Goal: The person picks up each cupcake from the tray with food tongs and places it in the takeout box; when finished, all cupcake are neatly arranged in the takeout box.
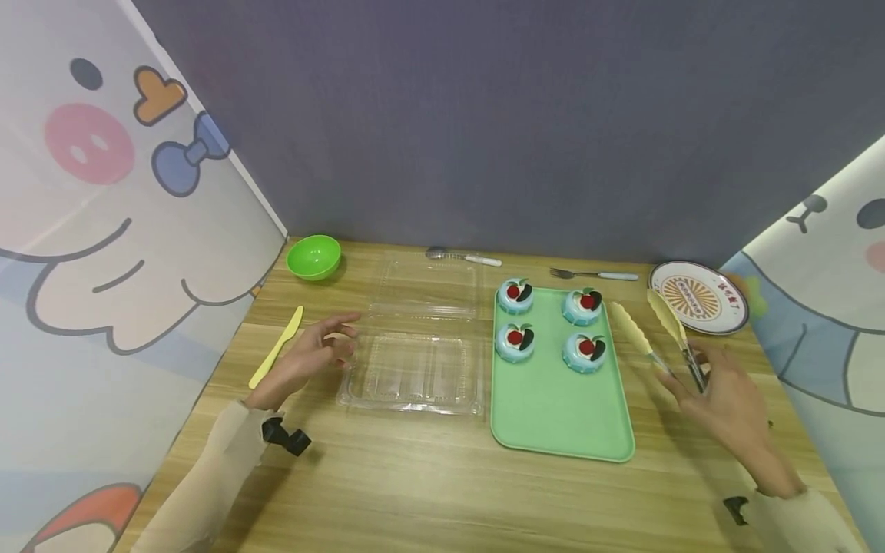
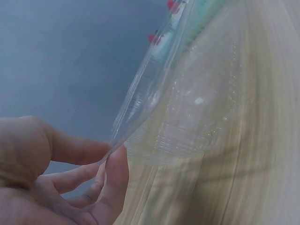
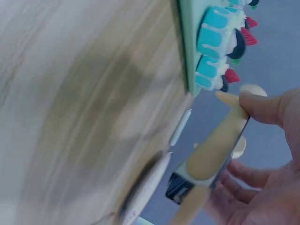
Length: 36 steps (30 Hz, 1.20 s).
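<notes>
A clear plastic hinged box [image 1: 415, 369] lies opened out on the table, lid to the back. At its left side my left hand [image 1: 311, 357] pinches the thin plastic edge between thumb and finger, as the left wrist view shows. My right hand [image 1: 726, 395] holds a pair of tongs [image 1: 632, 332] with cream-coloured ends and metal arms. The tongs' arms are spread, with nothing between them, and point toward the back beside the green tray [image 1: 553, 418]. Several blue toy cupcakes [image 1: 515, 346] with red and dark toppings stand on the tray's back half.
A green bowl [image 1: 314, 258] sits at the back left, a yellow knife [image 1: 276, 349] in front of it. Along the back lie a spoon [image 1: 477, 259] and a fork [image 1: 601, 275]. A round patterned plate [image 1: 726, 303] is at the back right, near the wall.
</notes>
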{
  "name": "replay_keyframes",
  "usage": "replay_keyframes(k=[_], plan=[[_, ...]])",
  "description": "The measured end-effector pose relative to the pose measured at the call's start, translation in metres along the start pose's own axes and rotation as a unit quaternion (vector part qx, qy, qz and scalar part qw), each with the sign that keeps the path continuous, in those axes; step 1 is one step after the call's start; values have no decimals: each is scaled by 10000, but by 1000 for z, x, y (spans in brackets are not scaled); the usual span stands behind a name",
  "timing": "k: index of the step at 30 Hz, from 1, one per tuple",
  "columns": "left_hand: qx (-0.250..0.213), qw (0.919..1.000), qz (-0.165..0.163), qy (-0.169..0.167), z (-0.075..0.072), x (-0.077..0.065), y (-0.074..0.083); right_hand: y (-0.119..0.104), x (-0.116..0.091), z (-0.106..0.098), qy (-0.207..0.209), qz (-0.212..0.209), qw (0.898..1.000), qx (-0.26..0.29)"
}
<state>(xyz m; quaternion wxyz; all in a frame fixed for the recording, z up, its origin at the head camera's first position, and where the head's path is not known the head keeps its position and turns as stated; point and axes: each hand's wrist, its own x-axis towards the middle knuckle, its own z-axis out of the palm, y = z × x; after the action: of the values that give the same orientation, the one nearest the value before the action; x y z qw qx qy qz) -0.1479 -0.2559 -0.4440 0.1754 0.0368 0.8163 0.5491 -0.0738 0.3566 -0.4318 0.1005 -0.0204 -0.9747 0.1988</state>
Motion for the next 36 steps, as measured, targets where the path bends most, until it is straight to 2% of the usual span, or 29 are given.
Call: replay_keyframes(k=[4, 9, 18, 26, 36], plan=[[-13, 10000, -21, 3, 0, 1, 0, -3, -4, -6, 94, -575, 9983, 60], [-61, 10000, -27, -29, -1, 2, -1, -9, -12, -15, -109, -935, 9955, -96], [-114, 9999, -75, -33, -1, 2, -1, -23, -23, -22, -925, -952, 9874, -857], [-104, 9999, -70, -35, -1, 2, -1, -26, -21, -22, -1384, -875, 9816, -978], [-134, 9999, -65, -49, -1, 3, -1, -27, -20, -19, -1301, -1061, 9811, -967]])
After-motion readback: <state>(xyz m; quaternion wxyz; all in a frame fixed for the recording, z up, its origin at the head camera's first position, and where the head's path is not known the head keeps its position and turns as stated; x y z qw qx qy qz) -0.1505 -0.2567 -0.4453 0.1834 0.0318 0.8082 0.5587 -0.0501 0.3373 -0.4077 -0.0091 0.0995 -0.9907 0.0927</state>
